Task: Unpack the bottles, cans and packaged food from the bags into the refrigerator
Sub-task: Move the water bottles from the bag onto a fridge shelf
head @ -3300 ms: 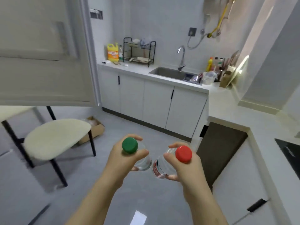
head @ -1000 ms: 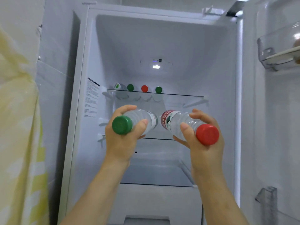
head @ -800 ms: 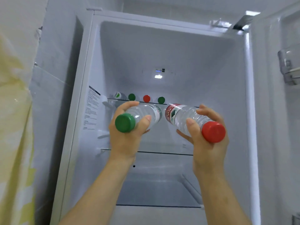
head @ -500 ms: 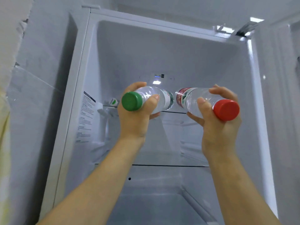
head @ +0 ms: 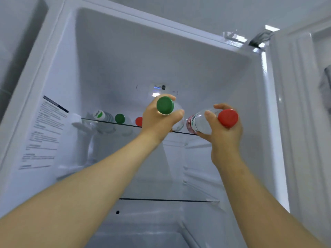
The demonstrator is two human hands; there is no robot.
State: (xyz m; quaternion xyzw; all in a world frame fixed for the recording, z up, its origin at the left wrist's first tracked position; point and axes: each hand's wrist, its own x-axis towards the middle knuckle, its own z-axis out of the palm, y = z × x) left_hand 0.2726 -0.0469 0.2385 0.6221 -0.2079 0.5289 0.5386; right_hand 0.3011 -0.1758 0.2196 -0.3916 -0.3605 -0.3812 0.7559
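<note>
Both hands grip bottles at shelf.

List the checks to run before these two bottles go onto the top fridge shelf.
1. Left hand grips the green-capped bottle: ok.
2. Right hand grips the red-capped bottle: ok.
3. Refrigerator door open: ok.
4. Both bottles raised to the top shelf front edge: ok.
5. Held bottles clear of the shelved bottles lying at the left: ok.
6. Free room on the shelf behind the hands: cannot tell, the hands hide it.
</note>
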